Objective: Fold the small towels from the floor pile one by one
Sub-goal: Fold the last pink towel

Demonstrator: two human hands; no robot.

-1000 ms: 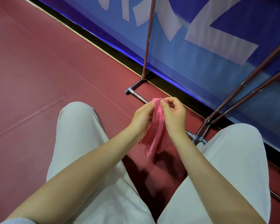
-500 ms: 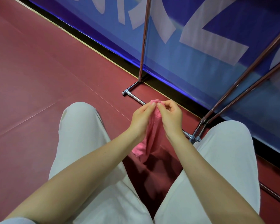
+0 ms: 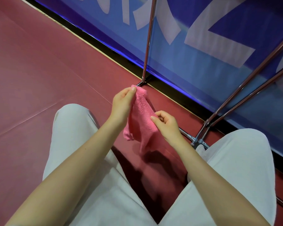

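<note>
A small pink towel (image 3: pixel 140 116) hangs in the air above the red floor, between my knees. My left hand (image 3: pixel 122 105) pinches its top corner between thumb and fingers. My right hand (image 3: pixel 165 123) grips the towel's right edge lower down, fingers curled round the cloth. The towel stretches slanted between the two hands and its lower part dangles loose. No floor pile of towels is in view.
A metal rack with chrome poles (image 3: pixel 147 41) and floor bars (image 3: pixel 194 139) stands just ahead and to the right. Behind it runs a blue banner wall (image 3: pixel 203 46). My legs in pale trousers (image 3: pixel 75 136) flank the red floor (image 3: pixel 39 70).
My hands were together at the towel's top. Now they have drawn apart: the left went up and left with the corner, the right slid down the edge, spreading the towel.
</note>
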